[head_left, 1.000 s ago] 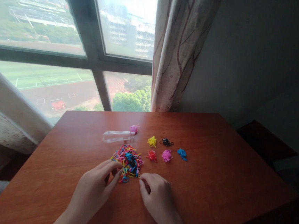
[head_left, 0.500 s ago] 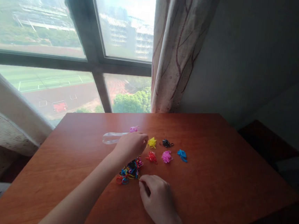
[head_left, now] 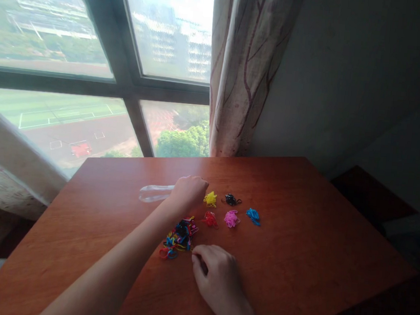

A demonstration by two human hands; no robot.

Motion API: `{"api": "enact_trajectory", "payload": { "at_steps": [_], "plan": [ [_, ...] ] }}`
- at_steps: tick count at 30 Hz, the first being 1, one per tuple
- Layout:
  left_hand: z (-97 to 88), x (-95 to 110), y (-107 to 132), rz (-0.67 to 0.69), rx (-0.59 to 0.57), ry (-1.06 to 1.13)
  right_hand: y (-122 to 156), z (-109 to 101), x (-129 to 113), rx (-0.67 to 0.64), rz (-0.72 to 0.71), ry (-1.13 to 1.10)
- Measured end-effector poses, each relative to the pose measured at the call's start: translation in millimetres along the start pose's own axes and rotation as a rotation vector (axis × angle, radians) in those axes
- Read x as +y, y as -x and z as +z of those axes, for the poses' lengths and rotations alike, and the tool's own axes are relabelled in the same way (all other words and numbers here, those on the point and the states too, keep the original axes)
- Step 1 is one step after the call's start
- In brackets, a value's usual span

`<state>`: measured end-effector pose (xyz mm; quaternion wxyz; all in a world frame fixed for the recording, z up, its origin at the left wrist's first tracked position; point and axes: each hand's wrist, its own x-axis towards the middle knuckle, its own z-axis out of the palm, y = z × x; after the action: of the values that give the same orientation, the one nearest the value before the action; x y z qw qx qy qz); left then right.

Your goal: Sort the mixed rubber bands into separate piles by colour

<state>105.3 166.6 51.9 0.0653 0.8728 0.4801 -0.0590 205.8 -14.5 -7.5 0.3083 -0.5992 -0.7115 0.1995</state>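
Best to work the left hand [head_left: 191, 191], its grip hidden so I cannot tell it, lightly beside the yellow bands [head_left: 210, 199] at its right, resting the right hand [head_left: 217, 268], grip also unclear, by the mixed bands [head_left: 181, 234] ahead-left

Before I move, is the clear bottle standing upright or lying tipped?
Tipped: the clear bottle lies on its side, its long body along the wooden table; the left hand hides one end.
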Motion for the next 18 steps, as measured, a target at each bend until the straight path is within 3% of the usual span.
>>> {"api": "enact_trajectory", "payload": {
  "at_steps": [12, 18],
  "plan": [
    [-9.4, 4, -6, -0.075, -0.147, 0.092, 0, 2, 3, 0.013, -0.002, -0.019],
    [-9.7, 5, -9, -0.107, -0.091, 0.201, 1, 4, 3, 0.02, -0.01, -0.031]
  ]
}}
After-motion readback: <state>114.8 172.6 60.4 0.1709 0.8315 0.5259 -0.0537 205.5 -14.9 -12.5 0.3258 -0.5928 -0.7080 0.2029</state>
